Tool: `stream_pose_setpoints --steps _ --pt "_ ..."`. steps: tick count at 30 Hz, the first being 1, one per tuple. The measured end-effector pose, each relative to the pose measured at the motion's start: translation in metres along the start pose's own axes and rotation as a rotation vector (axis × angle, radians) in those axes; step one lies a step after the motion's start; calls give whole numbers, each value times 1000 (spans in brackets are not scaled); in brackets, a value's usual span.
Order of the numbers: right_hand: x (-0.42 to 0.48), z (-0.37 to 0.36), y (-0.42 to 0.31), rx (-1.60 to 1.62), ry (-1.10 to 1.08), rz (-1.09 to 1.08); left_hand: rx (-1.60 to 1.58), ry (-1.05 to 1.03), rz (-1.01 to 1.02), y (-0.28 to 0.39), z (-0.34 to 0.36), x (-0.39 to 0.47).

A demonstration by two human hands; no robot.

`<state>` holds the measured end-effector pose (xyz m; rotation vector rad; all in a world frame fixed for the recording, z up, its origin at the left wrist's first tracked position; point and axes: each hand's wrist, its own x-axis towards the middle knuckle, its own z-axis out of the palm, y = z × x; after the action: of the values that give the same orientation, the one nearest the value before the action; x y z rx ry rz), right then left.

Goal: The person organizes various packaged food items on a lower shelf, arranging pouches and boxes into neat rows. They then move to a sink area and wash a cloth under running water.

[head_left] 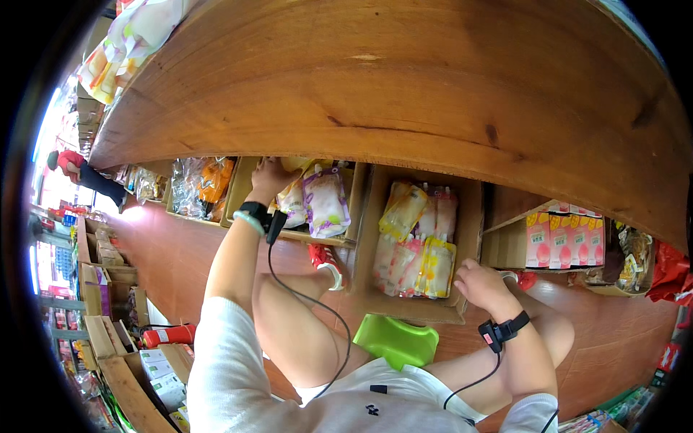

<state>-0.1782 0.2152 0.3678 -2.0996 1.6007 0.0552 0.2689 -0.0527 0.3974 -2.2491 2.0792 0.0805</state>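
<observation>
My left hand (273, 176) reaches into a cardboard box (236, 187) under the wooden shelf, fingers spread beside spouted pouches; whether it touches one is hard to tell. A purple-and-white spouted pouch (326, 203) lies at that box's right side. In front of me a larger cardboard box (427, 311) juts out, holding yellow spouted pouches (403, 211) at the back and pink and yellow ones (438, 268) nearer me. My right hand (479, 284) is at this box's right edge, fingers curled; the frame does not settle whether it grips the cardboard.
Overhead spans a broad wooden shelf board (379, 97). Pink cartons (566, 241) stand in a box at the right. Between my knees is a green plastic stool (398, 341). At the left are a fire extinguisher (169, 335), opened cartons (127, 379) and, farther off, a person (86, 173).
</observation>
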Motion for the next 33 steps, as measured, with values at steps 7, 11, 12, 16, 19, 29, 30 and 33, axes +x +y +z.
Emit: stream_pose_setpoints --steps 7,11,12,16,19,29,30,33 --pt "3 1 -4 14 -27 -14 -85 -53 353 -82 108 89" --pt "2 0 2 5 -48 2 -147 -106 356 -58 93 97" --pt "3 -1 1 7 -49 0 -152 -114 357 -56 88 98" --pt "2 2 -1 -6 -46 -10 -180 -148 355 -53 78 92" --pt "4 -1 -2 -29 -66 0 -214 -163 371 -50 72 90" --pt "5 -33 -24 -64 257 -54 18 10 44 -5 -45 -24" --pt "5 -40 -31 -90 351 -83 33 73 121 13 -70 -53" --pt "12 -62 -86 -52 531 -273 55 221 440 24 -104 -124"
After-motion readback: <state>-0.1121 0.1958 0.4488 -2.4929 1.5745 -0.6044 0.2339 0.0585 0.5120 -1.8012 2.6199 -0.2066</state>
